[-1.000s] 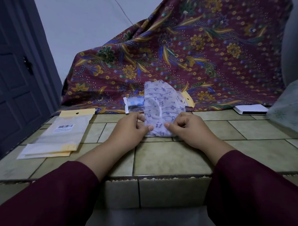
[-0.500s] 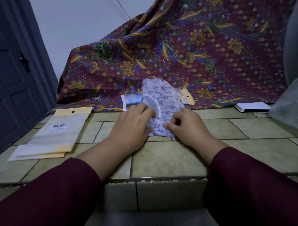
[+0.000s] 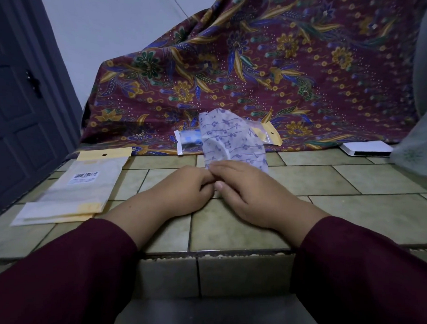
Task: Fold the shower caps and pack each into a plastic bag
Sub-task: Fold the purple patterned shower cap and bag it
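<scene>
A white shower cap (image 3: 233, 141) printed with purple music notes stands bunched up on the tiled counter (image 3: 234, 229), its lower edge pinched between both hands. My left hand (image 3: 184, 189) and my right hand (image 3: 247, 187) touch at the fingertips over that lower edge, which they hide. Behind the cap lie a packed plastic bag (image 3: 188, 141) with blue contents and a clear bag with a yellow header (image 3: 269, 134). A stack of flat plastic bags (image 3: 78, 190) with yellow headers and a barcode label lies at the left.
A dark red floral cloth (image 3: 253, 70) drapes over something along the back. A white flat box (image 3: 367, 148) sits at the right, beside a pale patterned bundle (image 3: 417, 150). A dark door (image 3: 14, 115) stands at the left. The counter's front edge runs just below my wrists.
My hands have come together at the cap's lower edge. The left hand moved right off the cap's side, and the cap is now gathered narrower and stands more upright.
</scene>
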